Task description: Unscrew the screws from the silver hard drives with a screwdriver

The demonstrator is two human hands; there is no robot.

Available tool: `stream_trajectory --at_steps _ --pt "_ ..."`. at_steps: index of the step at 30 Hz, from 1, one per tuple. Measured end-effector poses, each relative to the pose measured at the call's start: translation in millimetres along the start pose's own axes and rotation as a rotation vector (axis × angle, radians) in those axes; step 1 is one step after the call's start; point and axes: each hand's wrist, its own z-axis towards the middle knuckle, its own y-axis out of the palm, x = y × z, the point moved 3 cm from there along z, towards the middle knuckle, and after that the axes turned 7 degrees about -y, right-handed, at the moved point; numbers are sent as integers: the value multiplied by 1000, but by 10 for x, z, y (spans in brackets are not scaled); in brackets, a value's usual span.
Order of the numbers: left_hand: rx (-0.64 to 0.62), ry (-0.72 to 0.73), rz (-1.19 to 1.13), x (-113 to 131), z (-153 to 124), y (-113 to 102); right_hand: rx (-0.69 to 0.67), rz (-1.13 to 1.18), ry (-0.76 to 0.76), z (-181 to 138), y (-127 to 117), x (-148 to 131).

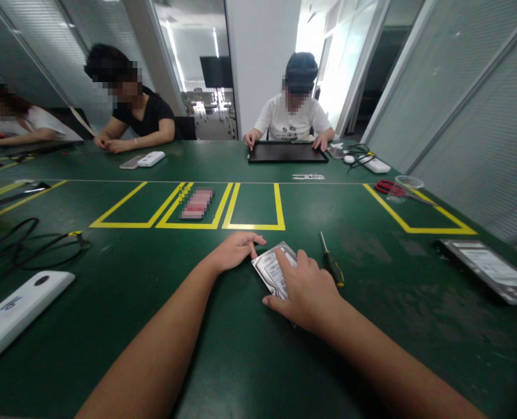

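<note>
A flat hard drive [270, 269] with a white printed label lies tilted in front of me, low over or on the green table. My right hand [313, 288] covers its right part, the index finger across the label and the thumb by the near left edge. My left hand [235, 251] is at the drive's far left corner. One of its fingers stretches out past the corner while another points down, seeming to touch the edge. Just right of my right hand lies a screwdriver [333, 267] with a black and yellow handle, its shaft pointing away from me.
A larger drive-like unit [487, 267] lies at the right. Yellow tape frames [253, 227] mark the table, a phone-like object [198, 203] inside one. At the left are a white power bank [25, 314] and black cable [35, 256]. Red-handled pliers [391, 187] and a clear cup [409, 186] stand right. Several people sit opposite.
</note>
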Motion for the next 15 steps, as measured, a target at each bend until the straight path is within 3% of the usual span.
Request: stream_trajectory --at_steps 15 --pt "76 -18 -15 12 6 52 -1 -21 28 36 -43 -5"
